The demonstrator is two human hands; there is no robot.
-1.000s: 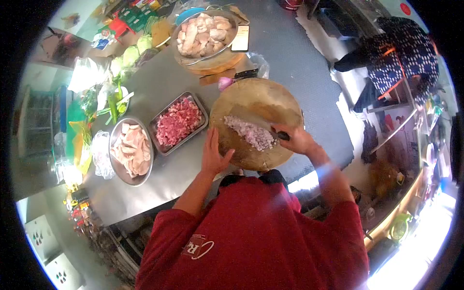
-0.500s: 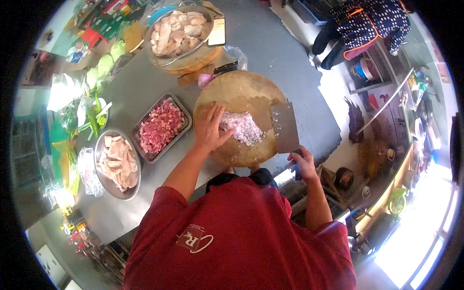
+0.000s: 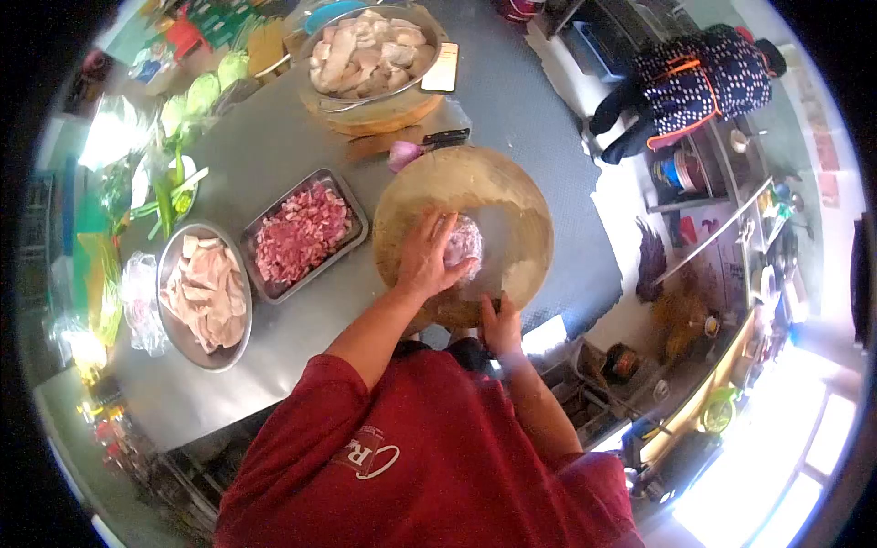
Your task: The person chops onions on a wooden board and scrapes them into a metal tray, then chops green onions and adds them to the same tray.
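Note:
A heap of finely chopped purple-white onion (image 3: 466, 245) lies on the round wooden chopping board (image 3: 525, 196). My left hand (image 3: 427, 258) rests against the heap's left side, fingers stretched out, thumb along its near edge. At the board's near edge, my right hand (image 3: 501, 327) is closed around the handle of a cleaver. The broad blade of this cleaver (image 3: 495, 242) meets the heap from the right, so the onion is gathered between blade and left hand. Beyond the board sit a piece of purple onion (image 3: 403, 155) and a black-handled knife (image 3: 446, 137).
Left of the board are a tray (image 3: 364, 228) of diced red meat and a metal bowl (image 3: 167, 315) of pale meat strips. A large bowl (image 3: 331, 93) of pale meat chunks and a phone (image 3: 442, 68) stand at the back. Another person (image 3: 694, 87) bends at the far right.
My right hand has brought the cleaver leftward from the board's right edge up to the onion. The spread heap is now more compact, and my left hand has shifted slightly right and nearer me.

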